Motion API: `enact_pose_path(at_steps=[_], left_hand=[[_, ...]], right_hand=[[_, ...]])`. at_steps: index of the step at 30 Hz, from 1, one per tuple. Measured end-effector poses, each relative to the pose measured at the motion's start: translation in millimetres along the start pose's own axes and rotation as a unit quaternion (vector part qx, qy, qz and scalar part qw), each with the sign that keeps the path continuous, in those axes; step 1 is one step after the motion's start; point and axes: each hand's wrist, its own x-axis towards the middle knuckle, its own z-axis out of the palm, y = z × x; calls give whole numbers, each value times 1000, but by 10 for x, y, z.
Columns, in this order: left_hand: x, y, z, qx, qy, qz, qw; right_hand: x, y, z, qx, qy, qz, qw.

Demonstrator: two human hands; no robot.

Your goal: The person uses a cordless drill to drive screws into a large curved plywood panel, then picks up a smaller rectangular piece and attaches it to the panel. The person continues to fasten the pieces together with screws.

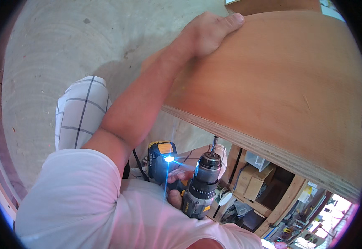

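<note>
The left hand [208, 33] is laid flat, fingers spread, on the reddish-brown plywood worktop [280, 83] at 12 o'clock. The yellow-and-black cordless drill [201, 182], at 6 o'clock below the edge, is clasped in the right hand's [176, 186] grip.

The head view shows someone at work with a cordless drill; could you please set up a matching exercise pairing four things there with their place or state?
Things:
1. left hand
2. cordless drill
3. plywood panel
4. right hand

Places or states:
A. layered edge showing, reddish-brown face on top
B. gripped low in the picture, work light on, bit pointing up toward the panel's edge
C. resting flat on the panel's far corner
D. wrapped around the drill's handle, mostly hidden behind it

Pairs: 1-C, 2-B, 3-A, 4-D
</note>
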Motion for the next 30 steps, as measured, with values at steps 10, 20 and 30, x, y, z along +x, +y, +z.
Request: enact_pose_path(at_steps=[10,20,30], left_hand=[[-23,43,-17,19,18,15,1000],[-8,-53,-17,16,20,21,999],[-3,-98,17,20,14,12,1000]], right_hand=[[-83,66,-115,6,-66,11,998],[202,67,-89,53,-136,-24,989],[118,210,-118,-23,-38,-54,998]])
